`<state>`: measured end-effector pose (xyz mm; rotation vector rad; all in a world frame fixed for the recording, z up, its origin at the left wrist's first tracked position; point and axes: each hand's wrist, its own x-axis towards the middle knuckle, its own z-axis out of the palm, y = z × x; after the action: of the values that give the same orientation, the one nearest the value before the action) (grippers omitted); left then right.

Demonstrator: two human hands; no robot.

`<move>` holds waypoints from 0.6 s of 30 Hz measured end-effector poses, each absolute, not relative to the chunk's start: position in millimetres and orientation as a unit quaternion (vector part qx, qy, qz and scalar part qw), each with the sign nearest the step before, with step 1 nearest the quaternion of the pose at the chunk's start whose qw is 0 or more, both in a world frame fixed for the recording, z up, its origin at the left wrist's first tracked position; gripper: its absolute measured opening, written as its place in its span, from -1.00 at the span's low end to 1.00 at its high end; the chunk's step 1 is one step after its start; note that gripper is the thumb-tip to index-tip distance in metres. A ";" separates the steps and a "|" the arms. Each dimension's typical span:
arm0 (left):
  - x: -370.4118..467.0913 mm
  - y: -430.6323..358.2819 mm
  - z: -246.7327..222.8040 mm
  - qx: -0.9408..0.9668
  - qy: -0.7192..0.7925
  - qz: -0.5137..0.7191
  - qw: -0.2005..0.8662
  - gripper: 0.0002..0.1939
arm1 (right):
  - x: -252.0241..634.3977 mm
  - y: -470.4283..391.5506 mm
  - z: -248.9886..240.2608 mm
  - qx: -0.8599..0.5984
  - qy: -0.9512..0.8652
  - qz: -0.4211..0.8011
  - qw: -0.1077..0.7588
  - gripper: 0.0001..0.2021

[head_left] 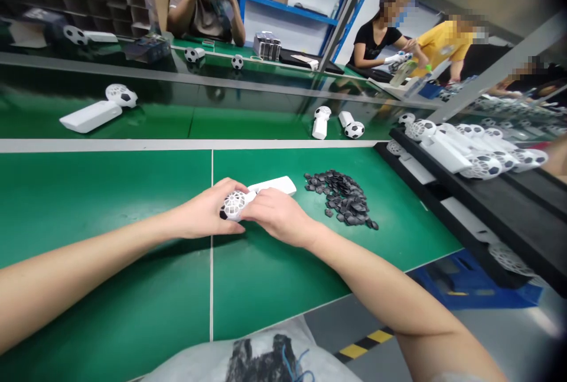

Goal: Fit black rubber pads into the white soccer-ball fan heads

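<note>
A white device with a latticed football-shaped head (234,202) and a long flat handle lies over the green table. My left hand (204,209) grips the head from the left, thumb and fingers curved round it. One black patch shows low on the lattice; the rest is white and open. My right hand (281,216) is closed, its fingertips pinched against the head's right side and covering the neck. Whether a small piece is in that pinch is hidden. Right of my right hand lies a loose pile of small black pentagonal pieces (348,196).
Football-headed devices lie on the green conveyor (248,119) beyond the table's pale edge. At right, a black rack (527,208) holds several more, with a blue bin (478,284) below. Across the line, a person (206,7) sits opposite; others work at the far right.
</note>
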<state>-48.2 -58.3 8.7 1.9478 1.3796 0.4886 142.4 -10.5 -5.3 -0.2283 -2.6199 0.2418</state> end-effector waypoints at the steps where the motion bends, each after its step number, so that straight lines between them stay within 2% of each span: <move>1: -45.9 -58.8 7.3 0.745 0.539 0.201 0.337 -0.44 | 140.9 -10.9 -5.3 -0.080 -0.963 0.080 0.244 -0.77; 5: -40.4 -59.0 2.9 0.738 0.541 0.237 0.327 -0.55 | 138.7 -11.0 -5.2 -0.094 -0.960 0.117 0.235 -0.74; 11: -37.7 -61.6 -2.2 0.734 0.530 0.275 0.324 -0.63 | 140.5 -6.6 -1.8 -0.116 -0.940 0.201 0.251 -0.93; 12: -36.8 -61.9 -3.2 0.732 0.530 0.280 0.324 -0.65 | 140.8 -5.5 -0.2 -0.136 -0.933 0.212 0.255 -0.93; 15: -34.1 -61.3 -5.7 0.724 0.543 0.281 0.319 -0.71 | 140.7 -0.2 2.4 -0.195 -0.920 0.237 0.245 -0.74; 18: -32.3 -61.6 -5.8 0.719 0.556 0.278 0.312 -0.72 | 137.3 4.7 -0.5 -0.207 -0.918 0.255 0.223 -0.74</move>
<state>-32.3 -61.6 -5.8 1.8957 1.4664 0.7324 137.3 4.7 -0.5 -0.5702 -2.5337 0.7040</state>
